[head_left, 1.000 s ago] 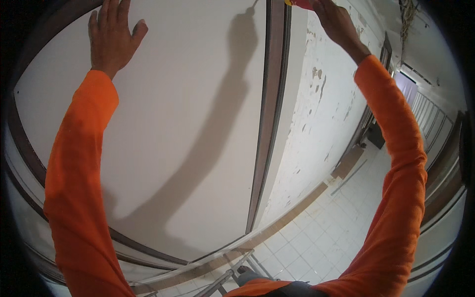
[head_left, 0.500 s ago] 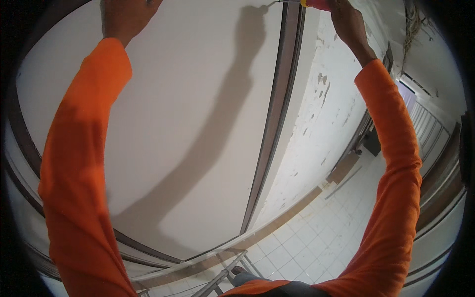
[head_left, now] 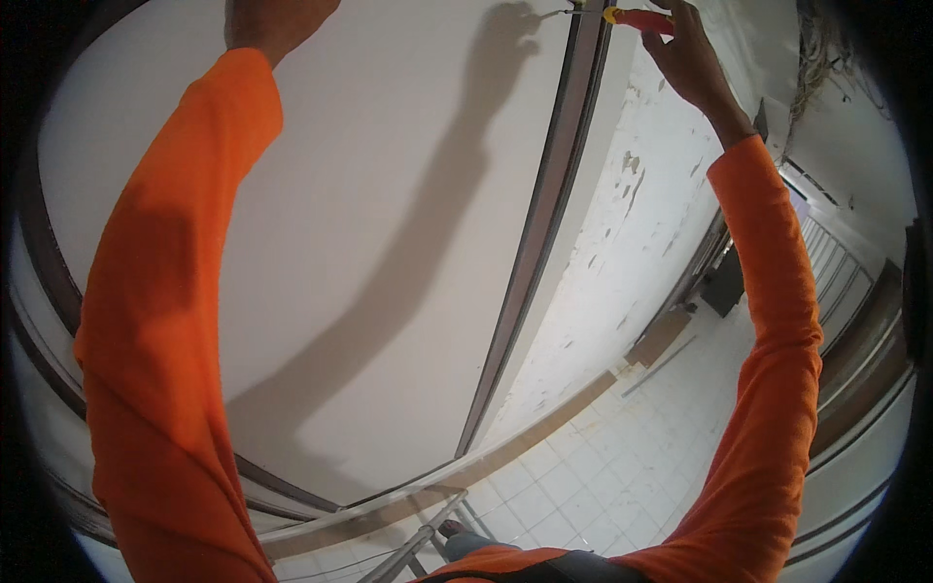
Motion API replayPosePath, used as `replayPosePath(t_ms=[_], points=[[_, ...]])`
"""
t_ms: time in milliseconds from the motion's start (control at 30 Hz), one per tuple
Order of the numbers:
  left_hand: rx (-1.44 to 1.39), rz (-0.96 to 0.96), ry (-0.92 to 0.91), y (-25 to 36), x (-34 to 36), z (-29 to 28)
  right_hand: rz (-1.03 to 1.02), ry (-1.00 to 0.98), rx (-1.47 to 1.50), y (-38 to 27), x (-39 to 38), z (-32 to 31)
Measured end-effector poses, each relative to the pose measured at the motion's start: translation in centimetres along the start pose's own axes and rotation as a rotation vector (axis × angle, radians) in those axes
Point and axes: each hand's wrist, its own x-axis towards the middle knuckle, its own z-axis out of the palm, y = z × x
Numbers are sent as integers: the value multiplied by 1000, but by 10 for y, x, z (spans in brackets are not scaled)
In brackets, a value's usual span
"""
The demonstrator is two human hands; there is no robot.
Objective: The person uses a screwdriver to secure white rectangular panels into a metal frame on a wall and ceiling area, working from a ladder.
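My right hand [head_left: 692, 68] is raised at the upper right, its fingers closed around the handle of a screwdriver [head_left: 641, 19]. The handle is red with a yellow collar. Its thin metal shaft points left to the dark brown frame [head_left: 547, 185] beside a large pale panel [head_left: 389, 126]; whether the tip touches anything there is hard to make out. Up in front of the panel is my left hand [head_left: 277, 24], its fingers cut off by the picture's top edge. The right arm's shadow falls across the panel.
Right of the frame runs a white wall [head_left: 622, 233] with peeling paint. White tiles [head_left: 583, 486] cover the floor below. Metal bars [head_left: 413, 552] stand beside my foot [head_left: 451, 529]. Loose cables [head_left: 821, 73] hang at the upper right, above a white railing [head_left: 836, 257].
The view has shifted slightly. My right hand sits a little lower in the picture and more of the screwdriver handle shows. My left hand appears slightly farther right and higher.
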Motion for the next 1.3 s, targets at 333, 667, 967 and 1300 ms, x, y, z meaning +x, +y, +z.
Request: replayPosePath(t_ms=[333,667,967,1300], points=[[-106,-23,17,6,-6,8,185,-132,1,10,-17,-2],[-102,7,49,-3,-8,16,463,-221,-36,-14,6,-3],[-62,20,106,3,-6,22,318,-185,-428,40,-2,4],[-43,-62,47,6,-4,10,180,-159,-124,13,-16,-3]])
